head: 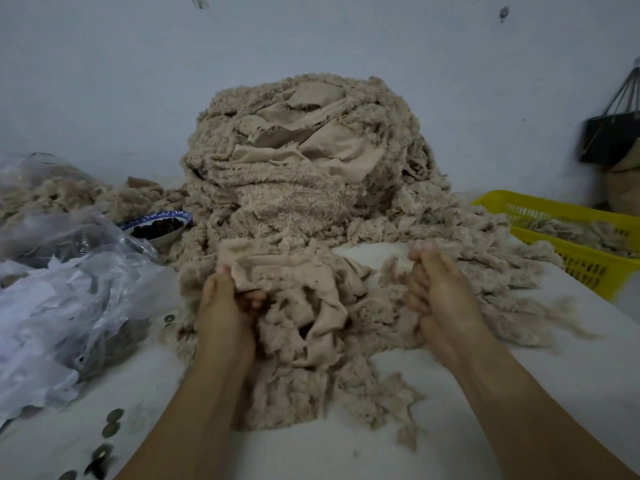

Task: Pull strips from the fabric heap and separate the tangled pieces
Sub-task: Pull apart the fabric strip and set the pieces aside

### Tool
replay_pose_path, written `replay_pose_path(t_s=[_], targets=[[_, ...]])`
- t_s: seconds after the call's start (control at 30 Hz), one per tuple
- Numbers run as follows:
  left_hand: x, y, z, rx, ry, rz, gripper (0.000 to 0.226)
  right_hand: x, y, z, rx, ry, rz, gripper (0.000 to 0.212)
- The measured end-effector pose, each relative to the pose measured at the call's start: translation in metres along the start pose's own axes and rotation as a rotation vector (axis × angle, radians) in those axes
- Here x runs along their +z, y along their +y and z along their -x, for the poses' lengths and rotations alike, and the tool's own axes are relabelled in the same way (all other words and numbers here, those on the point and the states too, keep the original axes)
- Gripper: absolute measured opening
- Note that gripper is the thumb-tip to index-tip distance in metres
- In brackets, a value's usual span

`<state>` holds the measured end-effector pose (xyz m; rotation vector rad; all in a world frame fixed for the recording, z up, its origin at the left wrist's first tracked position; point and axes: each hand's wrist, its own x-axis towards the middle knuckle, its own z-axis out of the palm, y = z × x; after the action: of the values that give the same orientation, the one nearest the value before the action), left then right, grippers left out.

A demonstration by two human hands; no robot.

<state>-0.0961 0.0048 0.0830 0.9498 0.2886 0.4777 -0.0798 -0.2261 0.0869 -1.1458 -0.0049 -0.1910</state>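
Strips (304,306) half-hide fingers of left hand (227,306); right hand (440,296) blurred.

fabric heap (304,174) blocks ahead, plastic bags (62,289) left, yellow basket (568,244) right

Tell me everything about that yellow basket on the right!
The yellow basket looks like plastic, and its walls are full of little slots. It sits upright on the white table at the right edge, partly cut off by the picture. Fluffy beige fabric scraps lie inside it. Loose strips from the big fabric heap reach toward its near corner, but whether they touch it is unclear.
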Motion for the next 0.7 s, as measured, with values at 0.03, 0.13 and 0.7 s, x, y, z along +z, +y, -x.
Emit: replay_pose_path(t_s=[0.03,0.13,0.7], targets=[[0.005,-0.002,0.005,-0.056,-0.085,0.038,0.018,0.001,0.004,0.001,-0.003,-0.034,0.105,0.027],[0.02,-0.006,0.025,-0.258,-0.401,0.134,0.03,0.014,0.02,0.011,-0.144,-0.205,0.6,0.015],[0.016,-0.028,0.037,0.038,-0.667,-0.58,0.045,0.028,0.026,0.016,0.145,-0.1,0.212,0.044]])
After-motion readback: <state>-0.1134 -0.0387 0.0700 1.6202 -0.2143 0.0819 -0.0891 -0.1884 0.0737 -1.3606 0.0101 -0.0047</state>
